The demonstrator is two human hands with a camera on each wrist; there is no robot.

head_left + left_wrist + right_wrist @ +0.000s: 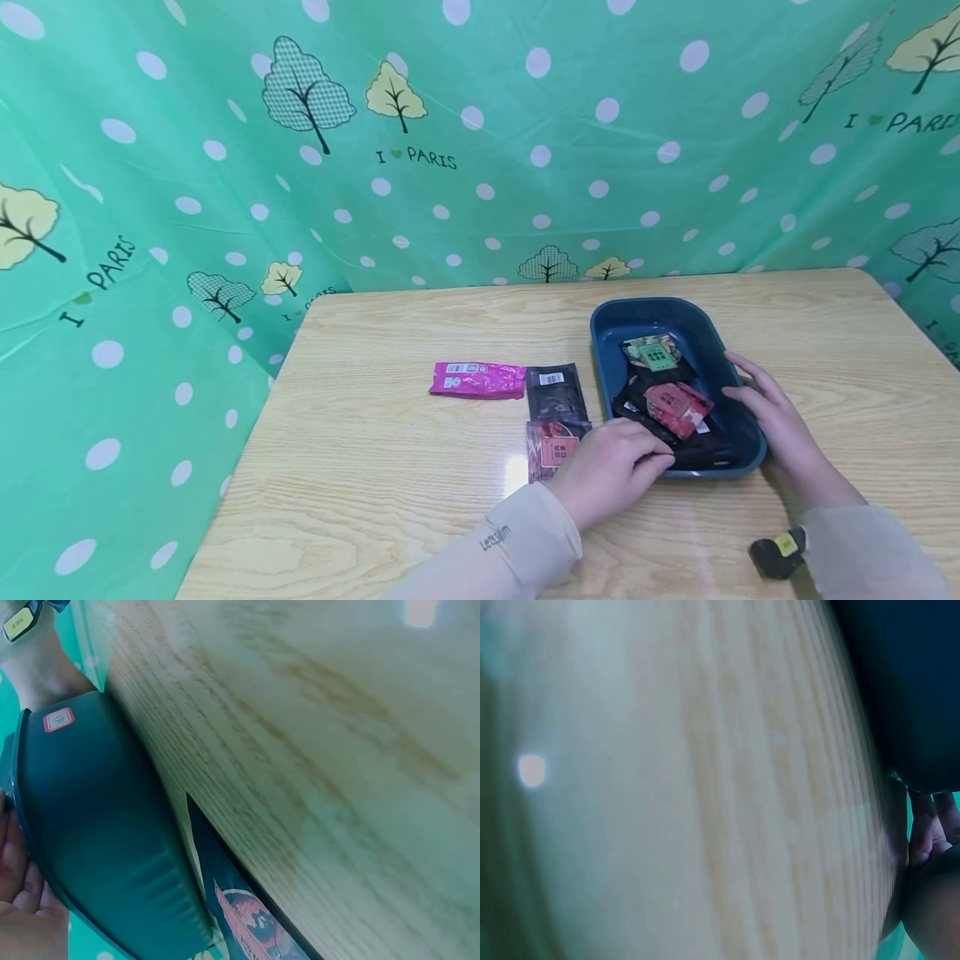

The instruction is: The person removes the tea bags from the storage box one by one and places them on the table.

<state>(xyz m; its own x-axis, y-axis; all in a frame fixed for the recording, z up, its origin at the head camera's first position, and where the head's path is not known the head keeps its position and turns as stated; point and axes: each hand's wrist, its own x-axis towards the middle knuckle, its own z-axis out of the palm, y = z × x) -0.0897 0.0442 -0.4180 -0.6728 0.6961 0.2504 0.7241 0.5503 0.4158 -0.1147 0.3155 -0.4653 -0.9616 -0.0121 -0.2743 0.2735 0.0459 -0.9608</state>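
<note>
A dark blue plastic bin (pixel 651 312) on the table holds several sachets, among them a green-labelled one (pixel 657 353) and a red-labelled one (pixel 677 407). My left hand (pixel 611 467) reaches over its near left corner, thumb and forefinger pinching the edge of a black packet (pixel 703 454) low in the bin. In the left wrist view the fingers (pixel 30 889) curl at the rim. On the far side of the bin, my right hand (pixel 772 421) grips the right rim, thumb hooked over it; the right wrist view shows its fingers (pixel 926 829) beside the wall.
Left of the bin lie a pink packet (pixel 477 380), a black sachet with a barcode label (pixel 555 392) and a red-and-black sachet (pixel 553 451), edge to edge. A black device with a yellow label (pixel 780 552) sits by the right cuff. A green patterned curtain (pixel 480 192) hangs behind the table.
</note>
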